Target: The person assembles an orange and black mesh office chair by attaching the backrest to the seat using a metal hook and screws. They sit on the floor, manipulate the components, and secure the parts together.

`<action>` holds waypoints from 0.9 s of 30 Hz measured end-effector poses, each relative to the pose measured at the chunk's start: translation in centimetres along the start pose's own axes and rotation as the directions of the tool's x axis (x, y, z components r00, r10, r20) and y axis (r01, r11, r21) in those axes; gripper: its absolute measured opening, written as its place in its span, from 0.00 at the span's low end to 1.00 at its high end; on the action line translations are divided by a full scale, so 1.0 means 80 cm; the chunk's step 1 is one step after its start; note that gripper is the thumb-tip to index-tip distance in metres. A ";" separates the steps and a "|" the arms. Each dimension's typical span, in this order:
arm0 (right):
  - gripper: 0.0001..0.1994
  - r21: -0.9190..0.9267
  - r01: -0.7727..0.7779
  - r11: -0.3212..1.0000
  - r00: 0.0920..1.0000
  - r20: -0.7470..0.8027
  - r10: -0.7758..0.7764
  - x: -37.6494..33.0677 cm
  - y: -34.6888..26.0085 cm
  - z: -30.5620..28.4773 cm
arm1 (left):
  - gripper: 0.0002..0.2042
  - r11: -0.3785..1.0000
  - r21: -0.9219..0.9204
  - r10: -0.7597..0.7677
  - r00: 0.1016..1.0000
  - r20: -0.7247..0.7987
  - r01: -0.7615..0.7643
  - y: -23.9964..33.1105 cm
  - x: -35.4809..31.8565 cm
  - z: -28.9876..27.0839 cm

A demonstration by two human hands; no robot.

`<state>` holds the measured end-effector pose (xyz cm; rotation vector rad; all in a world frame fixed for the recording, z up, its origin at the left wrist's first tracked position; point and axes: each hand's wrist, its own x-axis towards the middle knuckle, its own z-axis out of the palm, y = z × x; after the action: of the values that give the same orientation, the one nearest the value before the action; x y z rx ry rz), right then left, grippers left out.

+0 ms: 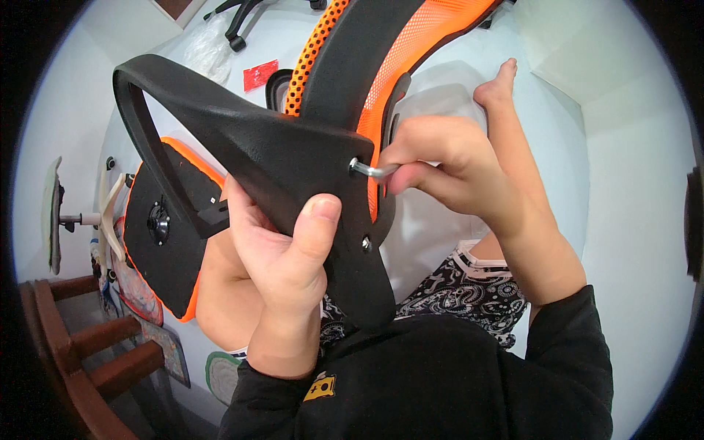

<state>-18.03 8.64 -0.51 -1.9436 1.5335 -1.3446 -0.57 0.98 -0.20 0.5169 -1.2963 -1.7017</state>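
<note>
A black plastic chair armrest (286, 147) with a looped arm lies against an orange mesh chair backrest (389, 66) in front of me. My left hand (282, 253) grips the armrest's lower part, thumb on its face and fingers behind. Between the thumb and fingers of my right hand (440, 161) is a silver hex key (378, 171). Its short end meets a bolt at the armrest's upper hole. A second bolt (367, 243) sits in the hole lower down, nearer me.
An orange-edged black chair seat (172, 227) stands on edge at the left. Beyond are a red packet (260, 75), clear plastic wrapping (209, 51) and a black wheeled chair base (238, 26). A brown wooden frame (88, 352) rises at the lower left; a white wall (638, 220) is on the right.
</note>
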 end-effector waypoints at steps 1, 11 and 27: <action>0.06 0.120 -0.057 0.991 0.998 0.041 0.052 0.000 -0.002 0.000 | 0.30 1.000 0.005 0.001 1.000 -0.005 -0.001 0.000 0.000 -0.004; 0.06 -0.452 0.155 0.878 0.988 0.061 -0.143 0.018 -0.025 -0.021 | 0.29 0.999 -0.032 -0.017 0.999 0.031 0.018 0.004 0.003 -0.004; 0.10 -0.635 0.574 0.517 0.818 0.472 -0.328 0.080 -0.076 -0.061 | 0.30 0.988 -0.156 0.007 0.999 0.044 0.000 0.007 0.001 0.001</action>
<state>-18.56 6.66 9.35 -3.0909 1.6275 -0.4407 -0.46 0.92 0.39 0.3870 -1.1824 -1.8030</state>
